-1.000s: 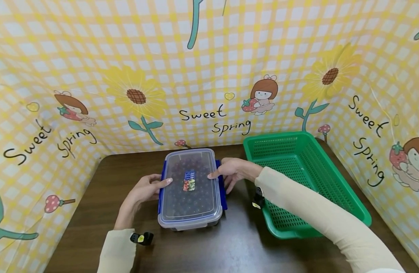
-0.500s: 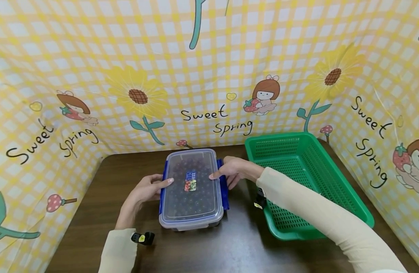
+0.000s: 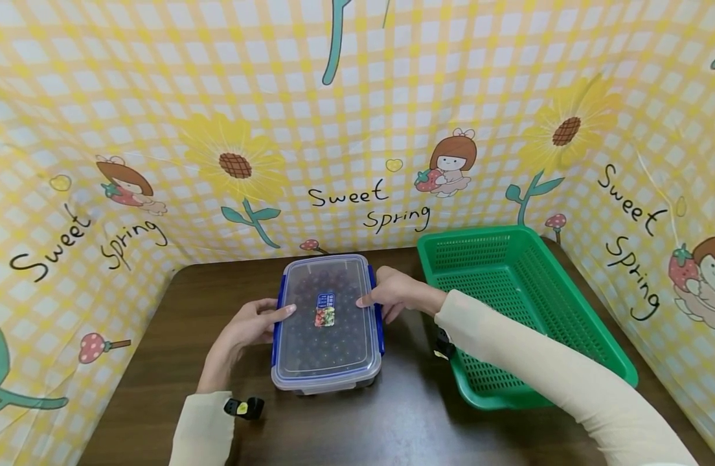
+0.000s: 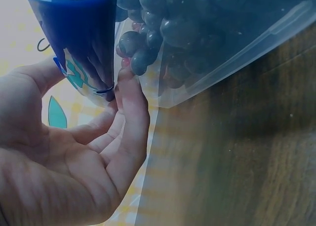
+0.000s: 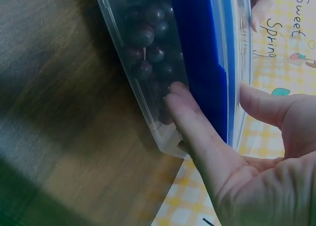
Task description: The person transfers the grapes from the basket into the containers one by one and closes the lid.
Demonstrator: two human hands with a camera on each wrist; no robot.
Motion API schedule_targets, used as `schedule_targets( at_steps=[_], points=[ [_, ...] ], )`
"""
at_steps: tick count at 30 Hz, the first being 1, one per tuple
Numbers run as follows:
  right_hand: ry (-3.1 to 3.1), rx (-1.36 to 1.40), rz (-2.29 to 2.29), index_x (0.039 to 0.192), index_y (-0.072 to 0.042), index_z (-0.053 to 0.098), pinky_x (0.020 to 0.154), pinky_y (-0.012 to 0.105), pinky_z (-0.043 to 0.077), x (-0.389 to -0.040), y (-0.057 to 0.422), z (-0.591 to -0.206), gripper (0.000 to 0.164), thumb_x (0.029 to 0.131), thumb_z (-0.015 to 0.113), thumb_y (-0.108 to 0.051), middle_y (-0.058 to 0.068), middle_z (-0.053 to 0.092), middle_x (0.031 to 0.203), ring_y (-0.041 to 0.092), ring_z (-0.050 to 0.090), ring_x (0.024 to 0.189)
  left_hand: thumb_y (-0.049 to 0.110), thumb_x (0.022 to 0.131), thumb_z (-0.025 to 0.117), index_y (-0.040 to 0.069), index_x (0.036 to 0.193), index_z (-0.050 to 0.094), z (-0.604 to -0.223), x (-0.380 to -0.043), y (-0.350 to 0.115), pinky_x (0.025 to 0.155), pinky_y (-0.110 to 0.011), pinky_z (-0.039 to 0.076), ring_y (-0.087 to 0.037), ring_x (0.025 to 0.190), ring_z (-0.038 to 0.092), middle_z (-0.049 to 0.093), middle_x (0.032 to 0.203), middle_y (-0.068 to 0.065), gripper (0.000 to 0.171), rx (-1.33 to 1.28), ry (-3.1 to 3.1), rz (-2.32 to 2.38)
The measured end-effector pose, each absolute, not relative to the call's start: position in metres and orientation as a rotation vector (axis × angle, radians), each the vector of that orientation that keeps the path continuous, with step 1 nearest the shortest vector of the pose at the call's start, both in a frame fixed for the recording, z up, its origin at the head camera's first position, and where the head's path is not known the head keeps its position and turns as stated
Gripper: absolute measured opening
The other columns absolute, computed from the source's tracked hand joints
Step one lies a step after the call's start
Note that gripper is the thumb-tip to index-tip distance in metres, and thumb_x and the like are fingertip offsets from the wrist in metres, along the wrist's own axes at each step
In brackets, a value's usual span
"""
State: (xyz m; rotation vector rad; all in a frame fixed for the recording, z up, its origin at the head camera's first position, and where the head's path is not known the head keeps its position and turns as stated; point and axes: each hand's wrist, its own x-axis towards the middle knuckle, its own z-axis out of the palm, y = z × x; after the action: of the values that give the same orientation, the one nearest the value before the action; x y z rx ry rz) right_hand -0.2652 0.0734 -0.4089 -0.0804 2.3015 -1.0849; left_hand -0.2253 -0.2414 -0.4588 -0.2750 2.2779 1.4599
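Observation:
A clear plastic food container (image 3: 328,349) with dark grapes (image 5: 143,35) inside sits on the table, its translucent lid on top. A small printed label (image 3: 325,309) marks the lid's middle, and blue side latches (image 5: 197,48) run along both long sides. My left hand (image 3: 255,322) grips the left side, thumb on the lid and fingertips at the lower edge of the left latch (image 4: 79,33). My right hand (image 3: 398,291) holds the opposite side, thumb on the lid's edge and fingers against the right latch and wall. The right latch lies against the container's side.
A green perforated basket (image 3: 459,388) stands to the right, beneath my right forearm in the head view. The dark wooden table (image 3: 217,285) meets a yellow checked cloth (image 3: 346,116) that hangs behind and at both sides.
The right latch stuck outward before and now lies closer to the container's side, my right fingers having moved in with it. My left hand and the container have stayed put.

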Motion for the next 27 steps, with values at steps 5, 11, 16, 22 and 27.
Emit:
schedule_targets(
  at_steps=[5,11,16,22,27],
  points=[
    [2.284,-0.085,-1.096,0.112,0.006,0.069,0.077,0.047,0.066,-0.2666,0.0722,-0.4092,0.033,0.095,0.080,-0.021,0.017,0.079,0.089,0.031,0.079,0.079,0.055,0.094,0.075,-0.003,0.157,0.038,-0.4595,-0.2262,-0.2412,0.083,-0.035,0.065,-0.015,0.089,0.074,0.076,0.113,-0.012,0.094,-0.291,2.272,1.472],
    [2.279,-0.073,-1.098,0.113,0.007,0.068,0.071,0.042,0.067,-0.2683,0.0722,-0.4091,0.036,0.095,0.080,-0.021,0.019,0.078,0.092,0.029,0.079,0.081,0.056,0.094,0.075,-0.003,0.156,0.038,-0.4603,-0.2255,-0.2420,0.083,-0.035,0.065,-0.015,0.090,0.075,0.075,0.118,-0.016,0.094,-0.280,2.277,1.472],
    [2.281,-0.059,-1.097,0.114,0.007,0.066,0.068,0.040,0.066,-0.2685,0.0716,-0.4097,0.037,0.095,0.080,-0.021,0.019,0.077,0.094,0.028,0.079,0.082,0.056,0.093,0.076,-0.003,0.156,0.039,-0.4604,-0.2244,-0.2403,0.084,-0.037,0.065,-0.015,0.089,0.076,0.077,0.113,-0.013,0.093,-0.290,2.281,1.469],
    [2.294,-0.042,-1.100,0.105,0.007,0.067,0.075,0.043,0.067,-0.2681,0.0714,-0.4091,0.031,0.095,0.081,-0.019,0.019,0.078,0.090,0.027,0.079,0.079,0.056,0.094,0.075,-0.002,0.157,0.037,-0.4608,-0.2250,-0.2404,0.084,-0.036,0.065,-0.015,0.089,0.076,0.078,0.111,-0.011,0.094,-0.276,2.270,1.478],
    [2.307,-0.041,-1.087,0.101,0.005,0.067,0.072,0.041,0.067,-0.2684,0.0702,-0.4090,0.029,0.095,0.081,-0.019,0.018,0.077,0.088,0.027,0.078,0.076,0.056,0.094,0.074,-0.002,0.158,0.036,-0.4618,-0.2254,-0.2421,0.087,-0.039,0.065,-0.016,0.090,0.077,0.078,0.113,-0.012,0.094,-0.274,2.256,1.488]
  ],
)
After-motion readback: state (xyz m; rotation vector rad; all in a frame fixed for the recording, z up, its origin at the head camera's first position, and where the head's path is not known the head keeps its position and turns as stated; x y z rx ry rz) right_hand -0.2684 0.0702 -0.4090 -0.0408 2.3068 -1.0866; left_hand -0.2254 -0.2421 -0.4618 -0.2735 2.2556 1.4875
